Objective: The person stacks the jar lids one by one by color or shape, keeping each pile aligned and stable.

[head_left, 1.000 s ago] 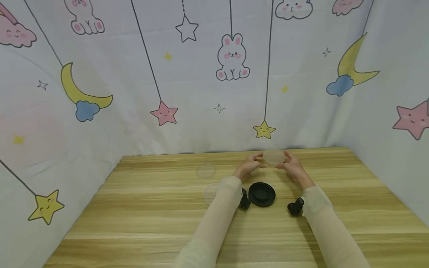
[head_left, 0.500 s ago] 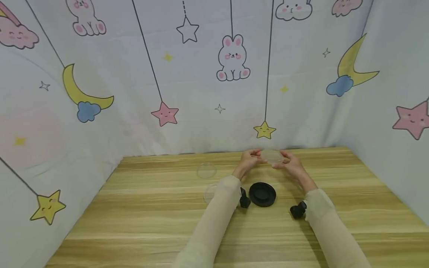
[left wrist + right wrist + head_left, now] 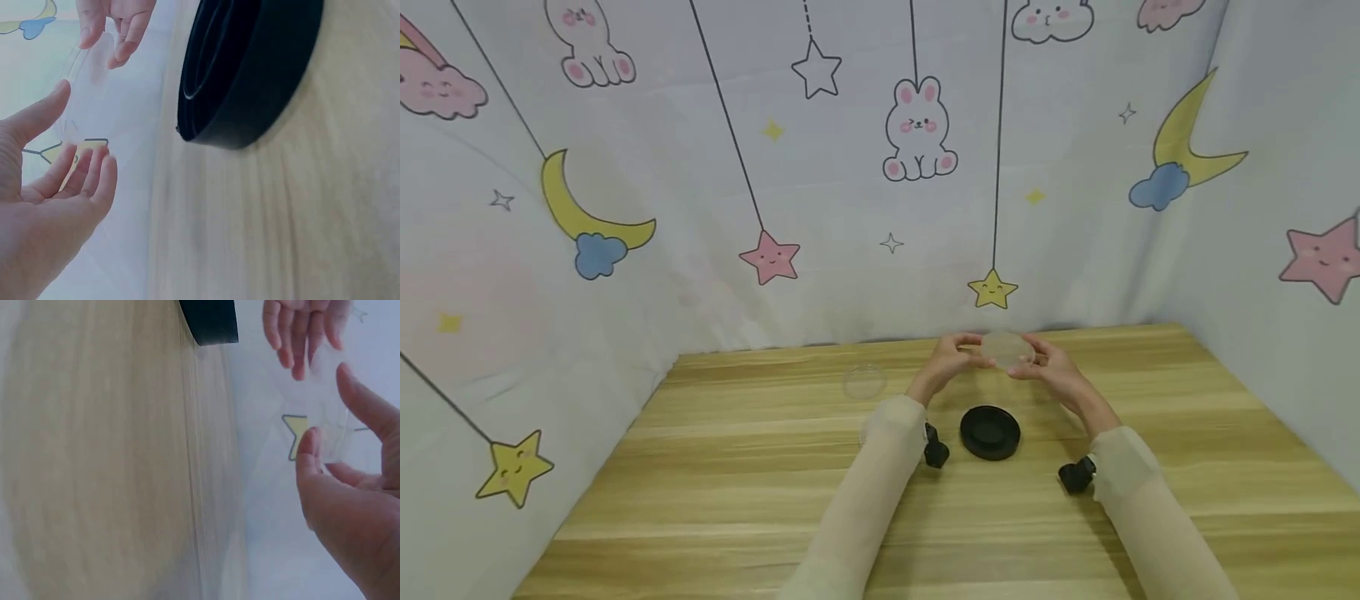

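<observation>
A clear, shallow round plastic piece (image 3: pixel 1006 350) is held up between both hands near the table's back edge. My left hand (image 3: pixel 949 365) pinches its left rim, thumb on one face and fingertips on the other, as the left wrist view shows. On the opposite rim, my right hand (image 3: pixel 1060 375) grips it between thumb and fingers; the right wrist view shows this piece (image 3: pixel 328 415) tilted on edge. Nearer me on the table lies a black round dish-like base (image 3: pixel 990 432) with a recessed ring, touched by neither hand.
A thin clear disc (image 3: pixel 865 381) lies flat left of the hands. Another clear round piece (image 3: pixel 863 432) is mostly hidden behind the left sleeve. A patterned white cloth (image 3: pixel 850 292) hangs along the back and sides of the wooden table (image 3: pixel 737 467).
My left fingers have come in onto the clear round piece, which has shifted slightly left. The left forearm has moved left, covering more of the nearer clear piece. The black base stays put.
</observation>
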Demonstrator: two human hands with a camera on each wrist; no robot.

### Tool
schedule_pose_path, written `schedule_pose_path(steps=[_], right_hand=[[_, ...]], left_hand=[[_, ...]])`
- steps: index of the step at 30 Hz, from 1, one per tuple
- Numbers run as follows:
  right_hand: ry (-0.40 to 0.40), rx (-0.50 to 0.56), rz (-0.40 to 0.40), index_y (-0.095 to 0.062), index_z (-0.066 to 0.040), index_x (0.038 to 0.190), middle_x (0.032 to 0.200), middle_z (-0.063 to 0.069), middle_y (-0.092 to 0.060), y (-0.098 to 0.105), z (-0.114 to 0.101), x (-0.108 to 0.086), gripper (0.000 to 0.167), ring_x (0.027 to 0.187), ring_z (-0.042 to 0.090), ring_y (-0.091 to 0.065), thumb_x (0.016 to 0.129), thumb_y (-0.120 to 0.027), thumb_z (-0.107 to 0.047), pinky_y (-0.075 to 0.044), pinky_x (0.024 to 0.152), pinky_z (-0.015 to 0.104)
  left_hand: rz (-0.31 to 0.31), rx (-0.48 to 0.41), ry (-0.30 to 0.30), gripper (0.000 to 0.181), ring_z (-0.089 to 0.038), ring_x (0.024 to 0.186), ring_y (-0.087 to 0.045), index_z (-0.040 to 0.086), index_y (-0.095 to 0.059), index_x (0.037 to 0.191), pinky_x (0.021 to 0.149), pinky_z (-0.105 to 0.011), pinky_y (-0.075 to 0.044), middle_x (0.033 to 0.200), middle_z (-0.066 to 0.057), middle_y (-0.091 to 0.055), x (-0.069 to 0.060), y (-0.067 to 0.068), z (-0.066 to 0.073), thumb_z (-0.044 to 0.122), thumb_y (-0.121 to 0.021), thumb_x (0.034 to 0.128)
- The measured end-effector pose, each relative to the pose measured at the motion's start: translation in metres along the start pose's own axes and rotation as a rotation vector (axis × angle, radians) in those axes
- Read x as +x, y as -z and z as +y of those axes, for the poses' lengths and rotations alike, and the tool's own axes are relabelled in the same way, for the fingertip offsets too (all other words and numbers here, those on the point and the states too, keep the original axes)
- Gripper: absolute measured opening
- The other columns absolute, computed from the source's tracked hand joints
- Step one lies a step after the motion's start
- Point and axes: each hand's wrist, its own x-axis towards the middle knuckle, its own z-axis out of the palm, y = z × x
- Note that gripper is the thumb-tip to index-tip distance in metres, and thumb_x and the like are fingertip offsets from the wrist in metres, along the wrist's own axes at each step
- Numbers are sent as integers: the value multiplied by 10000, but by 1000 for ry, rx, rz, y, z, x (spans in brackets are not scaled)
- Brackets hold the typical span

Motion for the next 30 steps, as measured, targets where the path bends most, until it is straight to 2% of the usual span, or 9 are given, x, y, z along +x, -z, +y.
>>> schedule_pose_path(steps=[3, 4, 6, 9, 12, 15, 17, 23, 30], right_hand=[[0, 26, -11, -98, -64, 1574, 1483, 333, -317, -1, -3, -3, 855, 1404, 437, -308, 926, -651, -134, -335, 1125, 529], [1, 36, -14, -97, -66, 1575, 1486, 338, -310, -2, -5, -4, 852, 1417, 444, -287, 927, -647, -129, -289, 1145, 566], [9, 44, -19, -104, -70, 1575, 1492, 344, -304, -4, -10, -5, 848, 1423, 443, -279, 925, -647, -124, -267, 1154, 573], [29, 43, -25, -123, -52, 1570, 1511, 328, -289, -6, -18, -7, 847, 1403, 419, -309, 915, -654, -122, -294, 1147, 533], [45, 18, -28, -158, -46, 1564, 1456, 295, -360, -7, -29, -9, 838, 1340, 364, -379, 906, -668, -145, -397, 1071, 395], [58, 8, -35, -174, -68, 1564, 1383, 251, -418, -8, -39, -11, 822, 1319, 348, -395, 909, -664, -149, -439, 976, 269], [67, 13, -44, -169, -84, 1568, 1424, 234, -391, -10, -45, -11, 823, 1344, 363, -371, 911, -661, -148, -441, 975, 272], [90, 42, -61, -171, -93, 1569, 1632, 168, -129, -24, -57, -10, 836, 1396, 394, -323, 905, -676, -138, -353, 1109, 512], [112, 84, -92, -184, -105, 1567, 1637, 140, -131, -43, -67, -9, 839, 1398, 399, -314, 896, -688, -132, -281, 1139, 580]], left_hand=[[6, -6, -4, 515, -296, 1220, -579, 25, -566, 1321, 1073, -494, -433, 1380, -186, -558, -4, 2, 1, 79, -746, 841], [6, -7, -9, 522, -327, 1280, -533, 35, -559, 1330, 1081, -484, -429, 1406, -172, -535, -5, 2, 1, 80, -743, 843], [0, -14, -23, 543, -330, 1300, -517, 41, -537, 1348, 1086, -474, -426, 1430, -167, -514, -7, 5, 3, 71, -737, 844], [-30, -44, -50, 565, -347, 1316, -502, 30, -495, 1376, 1098, -463, -415, 1464, -166, -479, -9, 11, 5, 38, -711, 855], [-68, -62, -75, 606, -360, 1323, -494, 12, -446, 1420, 1116, -464, -394, 1507, -171, -430, -13, 17, 8, 18, -688, 863], [-93, -42, -93, 631, -338, 1322, -498, 52, -441, 1449, 1125, -477, -380, 1530, -141, -414, -18, 23, 14, 41, -690, 869], [-92, -16, -109, 629, -324, 1321, -498, 95, -463, 1449, 1120, -484, -383, 1532, -106, -424, -23, 28, 18, 65, -700, 868], [-68, 29, -147, 611, -339, 1328, -479, 110, -495, 1433, 1096, -486, -409, 1513, -66, -455, -38, 46, 27, 96, -712, 862], [-16, 52, -169, 587, -339, 1237, -541, 100, -527, 1407, 1021, -400, -480, 1472, -90, -494, -56, 64, 28, 68, -719, 854]])
